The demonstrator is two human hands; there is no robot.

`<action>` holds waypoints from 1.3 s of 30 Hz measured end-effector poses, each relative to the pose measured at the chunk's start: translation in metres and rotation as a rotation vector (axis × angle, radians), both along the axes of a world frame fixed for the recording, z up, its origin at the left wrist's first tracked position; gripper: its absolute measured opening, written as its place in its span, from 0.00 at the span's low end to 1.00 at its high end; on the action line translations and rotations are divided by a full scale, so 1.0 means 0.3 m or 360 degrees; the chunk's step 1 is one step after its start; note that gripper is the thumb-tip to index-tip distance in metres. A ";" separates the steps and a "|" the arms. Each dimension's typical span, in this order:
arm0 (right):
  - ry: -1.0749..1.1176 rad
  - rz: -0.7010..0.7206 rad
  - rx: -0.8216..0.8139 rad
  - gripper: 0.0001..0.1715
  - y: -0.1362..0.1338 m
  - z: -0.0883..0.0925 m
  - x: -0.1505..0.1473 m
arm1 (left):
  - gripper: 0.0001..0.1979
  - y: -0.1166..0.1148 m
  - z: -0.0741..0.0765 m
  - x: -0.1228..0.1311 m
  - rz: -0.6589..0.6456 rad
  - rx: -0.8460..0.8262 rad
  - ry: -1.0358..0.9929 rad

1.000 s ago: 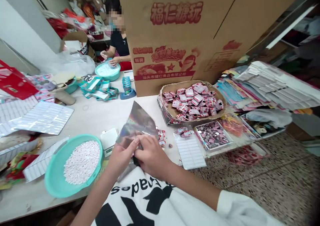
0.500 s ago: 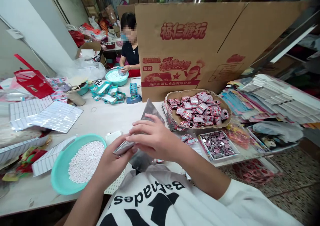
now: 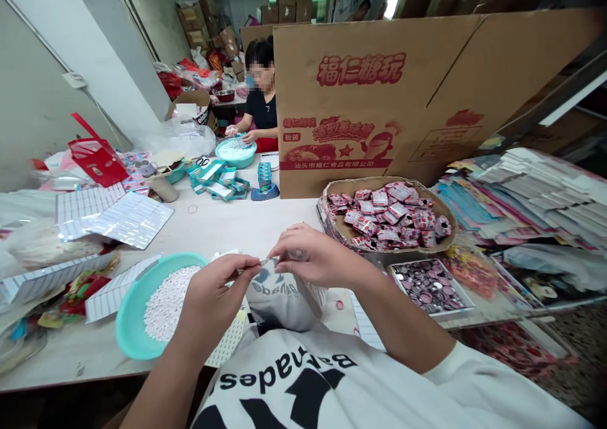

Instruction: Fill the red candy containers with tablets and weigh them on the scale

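The left hand [image 3: 213,296] and the right hand [image 3: 315,255] meet in front of the chest, at the near side of the tabletop [image 3: 246,223]. Both seem to pinch the upper edge of a shiny silvery film [image 3: 279,299]: each grip closes between thumb and forefinger, though how firmly cannot be told. The film hangs below the fingertips, before the shirt [image 3: 303,372], mirroring part of its print.

The step in hand looks like working along that edge with the fingertips; whether it is being parted or folded is unclear. The next move likely calls for a light, even pinch on both sides, since such film would slip or crease easily.

The cardboard carton [image 3: 351,103] standing beyond carries red print: 福仁糖玩 in large characters, 板装 in a small box at lower left, and 汕头市福仁食品有限公司 along the bottom band. The stylised line between is harder to read. The shirt's black lettering appears upside down, beginning "Ba" and ending "nades". Writing on the packets [image 3: 398,211] is too small to make out.
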State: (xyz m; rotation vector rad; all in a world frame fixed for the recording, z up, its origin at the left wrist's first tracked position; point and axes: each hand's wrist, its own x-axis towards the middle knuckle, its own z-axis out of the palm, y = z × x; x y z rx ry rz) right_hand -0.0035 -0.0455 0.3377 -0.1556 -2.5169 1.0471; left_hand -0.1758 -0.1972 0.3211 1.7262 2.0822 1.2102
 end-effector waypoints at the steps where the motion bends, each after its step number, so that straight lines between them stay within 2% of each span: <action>1: -0.0020 0.0014 0.0000 0.05 0.004 -0.002 0.003 | 0.08 0.006 0.001 0.000 -0.0010 -0.0055 -0.0048; 6: -0.0259 0.0020 0.0134 0.07 0.001 -0.017 0.013 | 0.12 0.037 0.000 -0.009 -0.0072 -0.0278 -0.0329; 9: -0.0438 0.0025 0.0191 0.10 -0.004 -0.038 0.023 | 0.14 0.049 -0.005 -0.020 -0.0232 -0.0478 -0.0439; 13: -0.0519 0.0014 0.0186 0.11 -0.018 -0.057 0.044 | 0.10 0.050 -0.009 -0.013 -0.0353 -0.0443 -0.0195; 15: -0.0528 0.0040 0.0198 0.12 -0.030 -0.053 0.054 | 0.11 0.046 -0.005 -0.002 -0.0439 -0.0374 -0.0029; 18: -0.0543 0.0112 0.0179 0.13 -0.051 -0.040 0.066 | 0.12 0.044 0.007 0.012 -0.0607 -0.0377 0.0035; 20: -0.0541 0.0120 0.0114 0.14 -0.061 -0.033 0.073 | 0.08 0.047 0.014 0.018 -0.0645 -0.0437 0.0020; 23: -0.0463 0.0066 -0.0104 0.12 -0.067 -0.039 0.084 | 0.07 0.056 0.017 0.027 -0.0589 -0.0483 -0.0058; 27: -0.0302 -0.0158 -0.0453 0.09 -0.069 -0.067 0.100 | 0.09 0.071 0.022 0.040 -0.0511 -0.0567 -0.0240; 29: -0.0207 -0.0266 -0.0514 0.09 -0.071 -0.077 0.106 | 0.11 0.080 0.029 0.045 -0.0538 -0.0648 -0.0324; 31: -0.0078 -0.0281 -0.0488 0.06 -0.070 -0.080 0.112 | 0.13 0.088 0.035 0.047 -0.0578 -0.0689 -0.0375; 35: 0.0056 -0.0198 -0.0411 0.02 -0.064 -0.080 0.123 | 0.10 0.099 0.025 0.048 -0.0651 -0.0603 -0.0369; 37: 0.0057 -0.0219 -0.0412 0.03 -0.063 -0.084 0.128 | 0.05 0.098 0.008 0.049 -0.0615 -0.0435 -0.0290; 39: 0.0084 -0.0270 -0.0400 0.03 -0.066 -0.090 0.131 | 0.08 0.095 -0.007 0.053 -0.0577 -0.0178 -0.0110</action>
